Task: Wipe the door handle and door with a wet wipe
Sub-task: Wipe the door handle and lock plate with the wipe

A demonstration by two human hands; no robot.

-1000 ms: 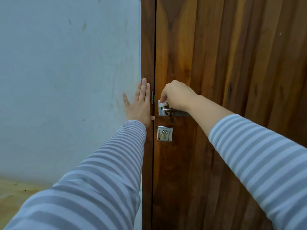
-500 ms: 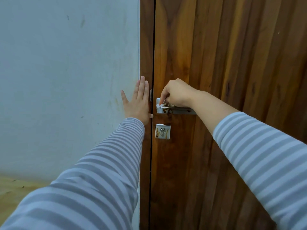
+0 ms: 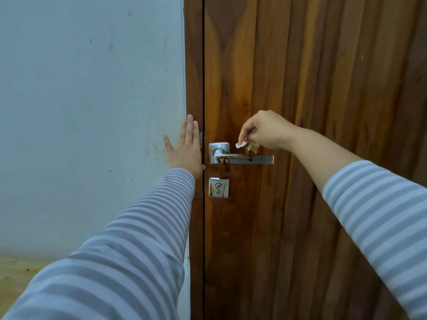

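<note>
Brown streaks mark the metal door handle (image 3: pixel 242 159) at centre frame, heaviest where the lever meets its square plate and along the lever's upper face. More of the same residue runs down the lock plate (image 3: pixel 218 187) directly below it. The right hand (image 3: pixel 265 130) hangs just above the middle of the lever, fingers curled and pinching a crumpled wet wipe (image 3: pixel 247 145), which is already stained brown on its underside. The wipe appears to sit just clear of the lever rather than on it; contact cannot be confirmed. The left hand (image 3: pixel 187 148) lies flat, fingers straight and together, pressed against the door frame (image 3: pixel 193 65) at its border with the wall, holding nothing.

Assessment of the step in hand: the handle is only partly cleaned. Good practice would be to turn the wipe to a clean white face before the next pass, since the soiled side is likely to smear. Strokes should run from the plate outward along the lever, then into the corner at the pivot, where residue collects. The lock plate needs its own pass.

Surface: the door (image 3: pixel 323 88) is dark wood with vertical grain, shut, and no soiling is distinguishable on it.

Room: a pale blue-grey wall (image 3: pixel 92 112) fills the left half, carrying faint scuffs. A strip of light wooden floor (image 3: pixel 13 273) shows at lower left.
</note>
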